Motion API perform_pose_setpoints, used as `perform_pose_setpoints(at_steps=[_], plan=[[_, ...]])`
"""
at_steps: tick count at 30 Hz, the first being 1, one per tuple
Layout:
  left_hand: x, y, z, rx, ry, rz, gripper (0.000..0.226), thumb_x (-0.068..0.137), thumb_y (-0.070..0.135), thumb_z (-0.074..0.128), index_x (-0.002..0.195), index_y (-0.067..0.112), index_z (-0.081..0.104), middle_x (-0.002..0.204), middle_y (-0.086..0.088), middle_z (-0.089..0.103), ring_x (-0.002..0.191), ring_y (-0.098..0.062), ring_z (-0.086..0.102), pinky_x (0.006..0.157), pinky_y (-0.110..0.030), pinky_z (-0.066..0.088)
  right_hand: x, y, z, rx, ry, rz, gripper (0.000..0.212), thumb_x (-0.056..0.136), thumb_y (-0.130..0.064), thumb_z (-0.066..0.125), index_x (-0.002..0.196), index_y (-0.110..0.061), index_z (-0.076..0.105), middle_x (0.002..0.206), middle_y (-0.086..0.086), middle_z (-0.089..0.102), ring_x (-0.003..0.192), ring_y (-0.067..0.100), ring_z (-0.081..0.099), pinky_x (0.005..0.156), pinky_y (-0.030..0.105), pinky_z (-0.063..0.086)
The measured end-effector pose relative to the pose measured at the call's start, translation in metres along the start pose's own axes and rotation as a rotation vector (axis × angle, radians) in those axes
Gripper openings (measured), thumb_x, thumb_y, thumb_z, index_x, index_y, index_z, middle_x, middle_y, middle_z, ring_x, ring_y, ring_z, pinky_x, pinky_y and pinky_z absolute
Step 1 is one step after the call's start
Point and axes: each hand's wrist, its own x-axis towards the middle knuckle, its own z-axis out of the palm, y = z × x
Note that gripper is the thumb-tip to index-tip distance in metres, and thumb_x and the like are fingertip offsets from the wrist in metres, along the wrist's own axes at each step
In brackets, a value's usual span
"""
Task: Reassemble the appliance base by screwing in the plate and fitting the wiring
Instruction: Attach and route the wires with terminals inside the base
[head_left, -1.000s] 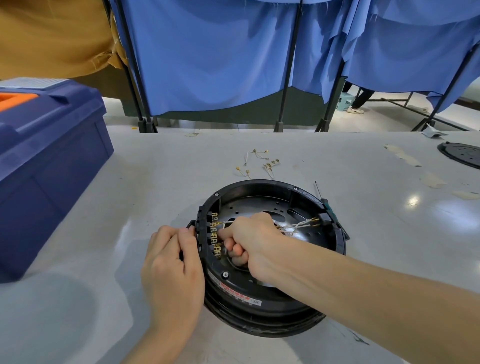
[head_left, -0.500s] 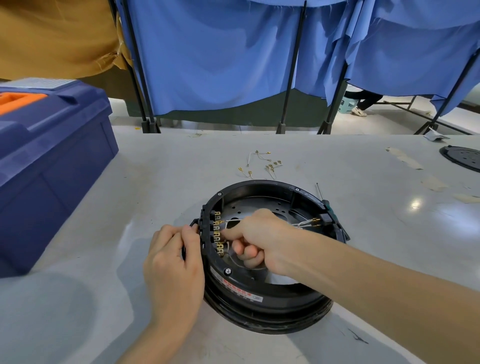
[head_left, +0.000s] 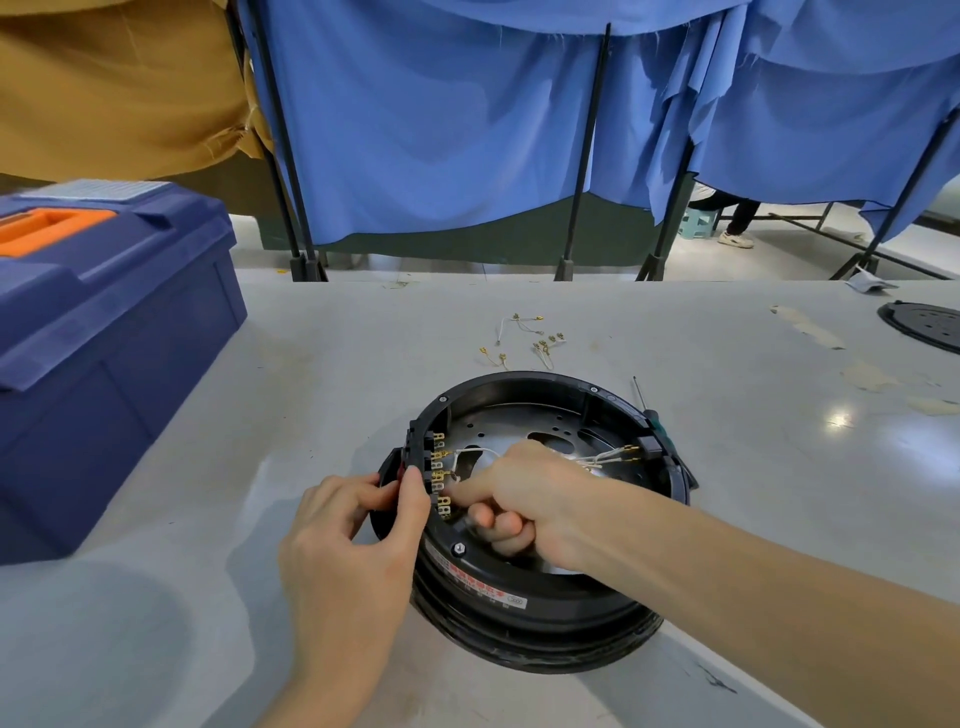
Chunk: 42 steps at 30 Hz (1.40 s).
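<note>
Base rim (left hand on edge)

We see a workshop: a grey workbench, a blue toolbox, blue curtain partitions.

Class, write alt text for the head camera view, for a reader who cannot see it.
A person's right hand reaches inside a black appliance base on a grey table, pinching a white wire at its brass terminals, while the left hand grips the base's rim. A blue toolbox sits to the left, and loose wires lie beyond the base.
</note>
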Motion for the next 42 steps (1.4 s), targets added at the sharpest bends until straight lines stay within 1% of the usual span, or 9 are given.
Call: perform_pose_setpoints(at_steps=[2,6,17,22,26,30,34,38,42], plan=[[0.0006,-0.0017,0.0002,0.003,0.001,0.007,0.021,0.080,0.024,0.078,0.062,0.026,0.066,0.075,0.012,0.065,0.082,-0.017,0.064,0.075,-0.048,0.055,0.0005,0.0025,0.0014,0.008,0.017,-0.012,0.037,0.096,-0.006,0.058,0.061,-0.008,0.044,0.040,0.001,0.041,0.025,0.005,0.027,0.028,0.013,0.018],[0.0011,0.0004,-0.0004,-0.018,0.005,-0.001,0.020,0.076,0.035,0.069,0.060,0.024,0.067,0.076,0.009,0.067,0.081,-0.019,0.066,0.075,-0.049,0.055,0.0025,0.0061,0.0024,0.061,0.053,-0.027,0.038,0.096,-0.003,0.056,0.060,-0.007,0.044,0.046,0.004,0.041,0.025,0.006,0.028,0.029,0.011,0.019],[0.0004,0.0011,0.0008,0.025,-0.003,0.028,0.025,0.079,0.029,0.066,0.063,0.010,0.070,0.075,0.000,0.067,0.081,-0.025,0.066,0.076,-0.049,0.053,0.0045,0.0077,0.0023,0.118,0.090,-0.030,0.035,0.096,0.001,0.052,0.062,-0.003,0.045,0.052,0.008,0.042,0.023,0.007,0.028,0.031,0.009,0.019],[-0.0009,0.0048,0.0014,0.077,-0.008,0.077,0.032,0.086,0.030,0.068,0.063,0.008,0.070,0.073,0.000,0.065,0.078,-0.023,0.064,0.072,-0.044,0.051,0.0036,0.0065,0.0021,0.131,0.079,-0.020,0.038,0.096,0.002,0.052,0.059,-0.004,0.043,0.051,0.007,0.041,0.023,0.007,0.027,0.030,0.010,0.018],[-0.0008,0.0066,0.0017,0.122,0.005,0.092,0.031,0.084,0.029,0.061,0.061,0.009,0.068,0.070,0.002,0.063,0.075,-0.022,0.062,0.068,-0.029,0.044,0.0041,0.0067,0.0017,0.146,0.053,-0.006,0.041,0.096,0.001,0.053,0.057,-0.005,0.042,0.042,0.004,0.041,0.024,0.007,0.027,0.029,0.010,0.018],[0.0002,0.0079,0.0015,0.149,0.012,0.134,0.039,0.085,0.038,0.054,0.062,0.010,0.067,0.069,0.004,0.061,0.072,-0.019,0.059,0.065,-0.021,0.039,0.0023,0.0043,0.0009,0.149,0.018,0.035,0.040,0.097,-0.002,0.053,0.059,-0.007,0.042,0.036,0.000,0.040,0.022,0.006,0.027,0.026,0.012,0.018],[-0.0011,0.0069,0.0029,0.196,0.036,0.214,0.041,0.089,0.034,0.052,0.060,0.008,0.064,0.066,0.003,0.057,0.065,-0.021,0.055,0.061,-0.021,0.036,0.0008,0.0011,0.0000,0.134,-0.007,0.078,0.044,0.099,-0.006,0.052,0.057,-0.009,0.040,0.032,-0.002,0.039,0.021,0.005,0.027,0.025,0.014,0.018],[-0.0038,0.0058,0.0043,0.264,0.061,0.292,0.043,0.093,0.025,0.047,0.058,0.003,0.058,0.064,0.000,0.050,0.057,-0.022,0.047,0.052,-0.022,0.029,0.0022,0.0010,0.0044,0.105,0.077,0.050,0.043,0.095,-0.001,0.056,0.054,-0.007,0.043,0.040,0.002,0.041,0.023,0.007,0.027,0.028,0.012,0.019],[-0.0042,0.0057,0.0070,0.273,0.068,0.306,0.042,0.093,0.021,0.045,0.058,0.002,0.056,0.064,-0.001,0.050,0.058,-0.024,0.047,0.052,-0.025,0.031,0.0042,-0.0005,0.0091,0.108,0.128,0.052,0.050,0.094,0.002,0.051,0.046,-0.007,0.043,0.041,0.004,0.039,0.022,0.008,0.024,0.030,0.009,0.018]])
